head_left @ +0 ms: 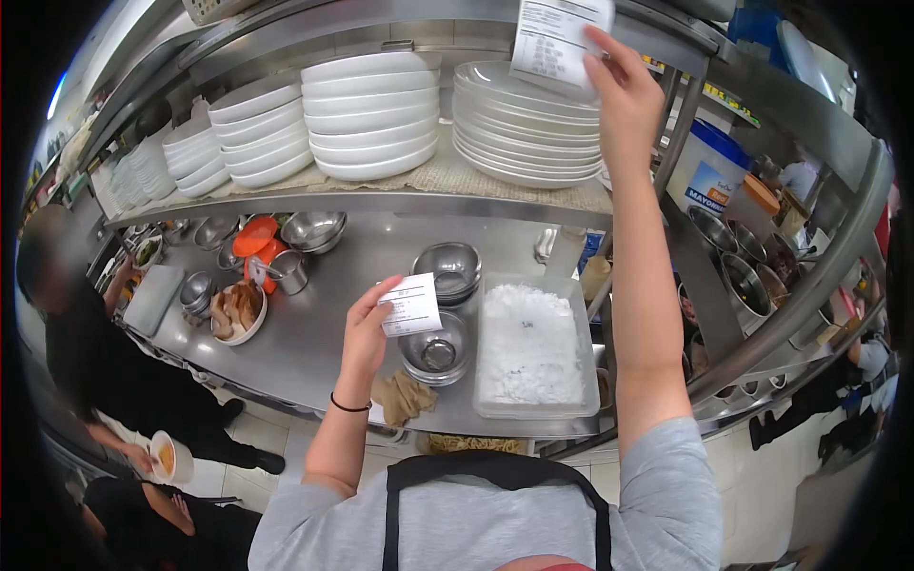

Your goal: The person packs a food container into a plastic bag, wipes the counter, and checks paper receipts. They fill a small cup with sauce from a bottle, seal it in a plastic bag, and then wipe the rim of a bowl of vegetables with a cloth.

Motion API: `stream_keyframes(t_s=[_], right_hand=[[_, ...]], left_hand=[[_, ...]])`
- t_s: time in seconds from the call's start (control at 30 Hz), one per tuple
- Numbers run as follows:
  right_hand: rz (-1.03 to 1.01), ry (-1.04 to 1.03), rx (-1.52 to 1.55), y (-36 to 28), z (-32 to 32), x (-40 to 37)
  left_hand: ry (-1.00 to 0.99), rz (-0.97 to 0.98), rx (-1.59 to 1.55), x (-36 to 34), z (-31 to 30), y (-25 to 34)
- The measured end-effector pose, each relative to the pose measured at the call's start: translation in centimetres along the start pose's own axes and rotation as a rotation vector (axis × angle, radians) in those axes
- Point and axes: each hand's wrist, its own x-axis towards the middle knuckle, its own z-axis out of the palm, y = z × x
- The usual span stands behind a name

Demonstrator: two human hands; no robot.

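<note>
My left hand (365, 328) pinches a small printed order ticket (412, 305) by its left edge, above the steel counter and beside the metal bowls (436, 349). Raised high at the upper right, my right hand (624, 90) has thumb and fingers closed on the edge of a second, larger printed ticket (560, 43). That ticket is in front of the shelf edge, over a stack of round white plates (526, 128). The fine print on both tickets is too small to read.
Stacked white bowls (371, 119) line the shelf. On the counter (314, 352) are a tub of white powder (530, 347), a crumpled cloth (405, 398), a bowl of brown food (238, 314) and orange bowls (255, 235). A co-worker (71, 314) stands at left, holding a white bowl (171, 460).
</note>
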Motion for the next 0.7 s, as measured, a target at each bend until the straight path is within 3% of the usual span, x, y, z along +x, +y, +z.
stream_keyframes(t_s=[0.03,0.1,0.23,0.3,0.4,0.43,0.5,0.57,0.6,0.63,0.7], right_hand=[[-0.001,0.004,-0.007,1.5,0.5,1.1],[0.292,-0.120,0.004,4.1,1.2,2.4],[0.336,-0.125,-0.066,4.9,0.9,5.0],[0.173,-0.082,-0.099,4.6,1.8,6.6],[0.214,-0.037,-0.132,3.7,2.2,6.7],[0.035,0.079,-0.042,3.6,2.4,5.3],[-0.142,0.023,-0.423,1.7,0.6,1.5],[-0.016,-0.159,-0.141,-0.9,-2.3,-4.3],[0.003,-0.163,-0.273,-2.7,-3.8,-7.8],[-0.035,-0.361,-0.347,-5.0,-6.6,-10.1],[0.134,-0.474,-0.257,-8.0,-12.1,-15.5]], left_hand=[[0.003,0.009,-0.006,0.0,-0.4,0.2],[-0.005,0.016,-0.011,0.0,-1.0,0.5],[-0.016,0.016,-0.048,0.6,-1.4,0.6],[-0.042,-0.006,-0.061,1.0,-1.1,0.3],[-0.093,-0.048,-0.086,1.6,1.1,-0.9],[-0.130,-0.059,-0.083,1.7,2.0,-1.3],[-0.208,-0.076,-0.073,1.4,4.2,-2.0],[-0.280,-0.118,-0.047,0.6,6.5,-3.1],[-0.338,-0.135,-0.015,0.1,8.1,-3.8],[-0.393,-0.174,-0.021,-0.6,9.9,-4.4],[-0.554,-0.287,0.048,-3.1,13.8,-6.2]])
